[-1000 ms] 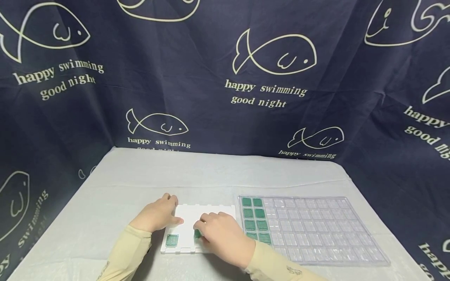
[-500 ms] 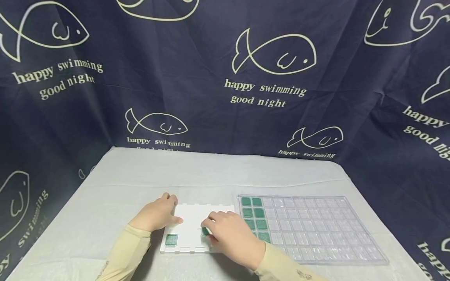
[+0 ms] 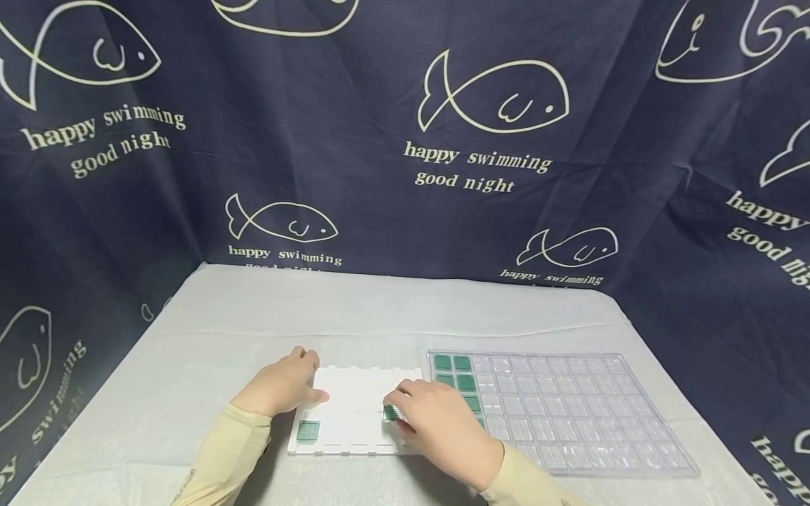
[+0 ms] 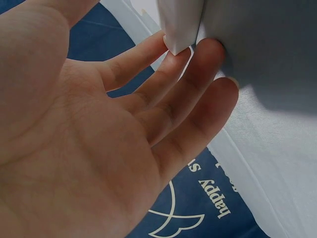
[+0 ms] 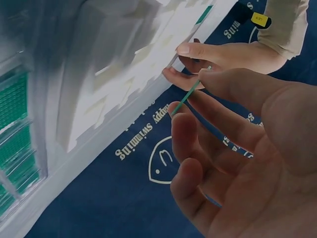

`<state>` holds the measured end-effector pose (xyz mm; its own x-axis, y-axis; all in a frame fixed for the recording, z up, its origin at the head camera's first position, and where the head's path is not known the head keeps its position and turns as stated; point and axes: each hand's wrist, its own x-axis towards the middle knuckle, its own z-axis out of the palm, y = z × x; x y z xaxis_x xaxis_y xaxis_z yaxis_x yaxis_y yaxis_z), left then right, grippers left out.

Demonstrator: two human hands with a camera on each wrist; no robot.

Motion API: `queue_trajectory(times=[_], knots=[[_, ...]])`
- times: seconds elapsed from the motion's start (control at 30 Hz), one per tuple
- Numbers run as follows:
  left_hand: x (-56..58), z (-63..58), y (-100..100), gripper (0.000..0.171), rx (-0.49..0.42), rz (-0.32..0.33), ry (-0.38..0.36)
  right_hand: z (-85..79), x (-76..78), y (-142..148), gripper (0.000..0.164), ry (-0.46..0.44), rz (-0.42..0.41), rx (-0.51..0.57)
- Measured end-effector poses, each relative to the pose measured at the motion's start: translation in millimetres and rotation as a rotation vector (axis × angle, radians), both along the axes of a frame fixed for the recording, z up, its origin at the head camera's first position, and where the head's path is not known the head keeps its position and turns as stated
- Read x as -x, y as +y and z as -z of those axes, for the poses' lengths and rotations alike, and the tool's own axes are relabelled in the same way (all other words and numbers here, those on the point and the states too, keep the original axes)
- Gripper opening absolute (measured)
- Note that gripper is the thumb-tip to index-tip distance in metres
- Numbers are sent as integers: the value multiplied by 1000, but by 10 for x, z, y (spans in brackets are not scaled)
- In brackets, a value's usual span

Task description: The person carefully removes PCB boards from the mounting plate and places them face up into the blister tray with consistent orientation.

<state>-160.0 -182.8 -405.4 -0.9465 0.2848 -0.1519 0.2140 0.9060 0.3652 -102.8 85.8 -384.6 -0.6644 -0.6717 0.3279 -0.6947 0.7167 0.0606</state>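
My right hand pinches a small green perforated circuit board between thumb and fingertips. In the right wrist view the circuit board is seen edge-on as a thin green line. Under it lies a white plastic panel with notched edges. My left hand grips the panel's left side, thumb on its upper face and fingers at its outer edge. The left wrist view shows those fingertips against a white corner. A second green circuit board lies in the panel's near left corner.
Right of the panel lies a clear plastic compartment tray. Several green circuit boards sit in its left columns, partly hidden by my right hand. A white cloth covers the table; a dark blue fish-print curtain hangs behind and beside it.
My right hand has slid rightward over the panel with the circuit board between its fingers, covering more of the tray's left columns. My left hand has stayed in place.
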Motion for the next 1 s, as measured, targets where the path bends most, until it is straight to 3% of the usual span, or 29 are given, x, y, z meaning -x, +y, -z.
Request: queue_trajectory(times=[0.5, 1.0], knots=[[12, 7, 10, 56, 7, -9, -12, 46, -16, 280, 32, 12, 36, 51], [0, -25, 10, 56, -8, -9, -23, 181, -127, 553, 30, -60, 92, 68]])
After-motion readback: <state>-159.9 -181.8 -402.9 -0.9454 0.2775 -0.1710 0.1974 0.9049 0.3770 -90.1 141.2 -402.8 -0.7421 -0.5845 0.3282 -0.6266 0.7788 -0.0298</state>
